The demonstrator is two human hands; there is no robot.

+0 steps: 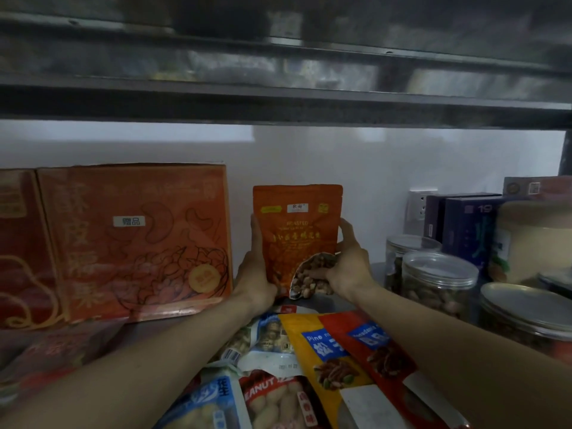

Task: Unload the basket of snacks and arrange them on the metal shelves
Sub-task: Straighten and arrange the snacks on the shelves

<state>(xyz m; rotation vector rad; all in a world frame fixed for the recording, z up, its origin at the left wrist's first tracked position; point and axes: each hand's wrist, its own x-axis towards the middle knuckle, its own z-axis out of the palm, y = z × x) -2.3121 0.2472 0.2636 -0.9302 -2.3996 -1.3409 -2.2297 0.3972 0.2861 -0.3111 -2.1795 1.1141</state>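
Orange pouch (295, 233) is standing upright on the shelf (378, 269); your left hand (255, 277) and right hand (349, 269) are curling round its 2 sides. Likely light, soft and slippery, so try gripping low.

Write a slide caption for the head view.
Left hand and right hand hold an orange pouch upright on the metal shelf beside an orange box.

Pouch (297, 236) stands upright on the shelf (379, 274) — boxes (133, 243) to its left, jars (439, 283) right, packets (309, 366) heaped in front.
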